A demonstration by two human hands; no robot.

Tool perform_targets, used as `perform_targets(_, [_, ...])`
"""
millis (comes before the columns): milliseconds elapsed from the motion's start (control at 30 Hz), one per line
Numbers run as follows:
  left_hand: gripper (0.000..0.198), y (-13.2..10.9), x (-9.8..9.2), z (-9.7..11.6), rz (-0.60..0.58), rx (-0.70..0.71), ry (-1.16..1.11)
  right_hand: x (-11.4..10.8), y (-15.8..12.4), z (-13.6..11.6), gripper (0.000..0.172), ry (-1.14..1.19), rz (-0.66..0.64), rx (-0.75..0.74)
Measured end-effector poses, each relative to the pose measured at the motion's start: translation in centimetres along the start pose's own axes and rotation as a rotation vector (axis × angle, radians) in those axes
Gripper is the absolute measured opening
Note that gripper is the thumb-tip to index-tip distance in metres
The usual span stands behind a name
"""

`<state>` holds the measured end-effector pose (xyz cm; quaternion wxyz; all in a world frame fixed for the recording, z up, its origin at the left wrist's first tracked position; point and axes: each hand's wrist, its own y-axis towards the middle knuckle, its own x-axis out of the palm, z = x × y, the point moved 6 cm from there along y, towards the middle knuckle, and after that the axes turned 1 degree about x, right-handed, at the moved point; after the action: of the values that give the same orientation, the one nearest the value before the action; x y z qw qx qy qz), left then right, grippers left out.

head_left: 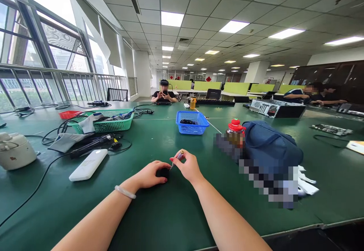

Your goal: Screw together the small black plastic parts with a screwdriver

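Note:
On the green table, my left hand (150, 173) is closed around a small black object (163, 173); its kind is hidden by my fingers. My right hand (186, 165) pinches what looks like a small screwdriver (180, 155) by its pale handle. The thin shaft slants down and left to the black object, where its tip meets or nearly meets the edge; I cannot tell which. Beyond my hands stands a blue plastic basket (192, 129) with dark small parts in it.
To the left lie a white power bank (88, 165), cables, and a green basket (119, 124) with gloves. A navy bag (270, 148) and a red-lidded jar (235, 129) stand to the right. Farther back are a computer case (287, 109) and a seated person (164, 93).

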<state>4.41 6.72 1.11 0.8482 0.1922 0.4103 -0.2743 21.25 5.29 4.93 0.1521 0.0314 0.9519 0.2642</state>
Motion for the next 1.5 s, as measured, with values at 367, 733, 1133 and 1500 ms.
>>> perform_targets(367, [0.052,0.1,0.3,-0.6,0.022,0.021,0.005,0.3,-0.4,-1.5,0.018,-0.064,-0.038,-0.108])
perform_targets(733, [0.052,0.1,0.2,-0.6,0.008,-0.008,0.008,0.3,-0.3,-1.0,0.023,-0.038,-0.026,-0.050])
perform_targets(1133, [0.056,0.2,0.2,-0.4,0.028,0.000,0.009,0.7,-0.5,-0.7,0.010,-0.063,-0.053,-0.102])
perform_targets(1500, [0.054,0.3,0.3,-0.5,0.029,-0.004,0.004,-0.4,-0.3,-1.0,0.023,-0.052,0.053,-0.077])
